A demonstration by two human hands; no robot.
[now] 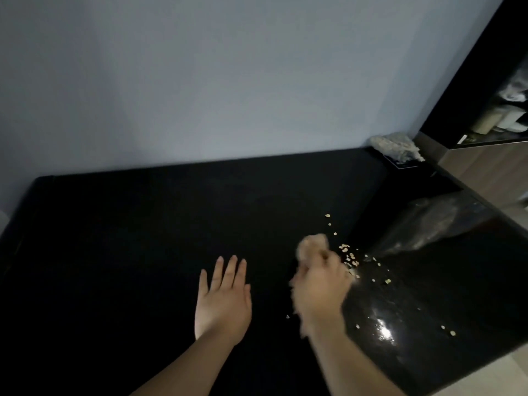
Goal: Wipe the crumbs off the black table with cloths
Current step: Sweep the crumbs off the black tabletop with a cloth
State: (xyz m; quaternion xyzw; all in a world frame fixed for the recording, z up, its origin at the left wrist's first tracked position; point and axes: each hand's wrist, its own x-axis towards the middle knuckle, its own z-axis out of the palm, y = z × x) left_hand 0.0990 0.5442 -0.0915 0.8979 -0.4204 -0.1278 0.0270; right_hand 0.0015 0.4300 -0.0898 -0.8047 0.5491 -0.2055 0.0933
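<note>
Black table point(143, 238): crumbs point(350, 257) just beside right hand point(320, 287) clutching cloth point(313, 247), left hand point(221, 298) spread flat

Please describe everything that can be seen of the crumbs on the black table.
The crumbs are small, pale yellow flakes that look dry and lie loose, not piled. Most sit in a cluster at the right of the black table, where it meets a dark shiny surface, just beyond the right hand, which grips a blurred beige cloth. A thin trail runs farther away, and a few single ones lie nearer on the shiny surface.
</note>
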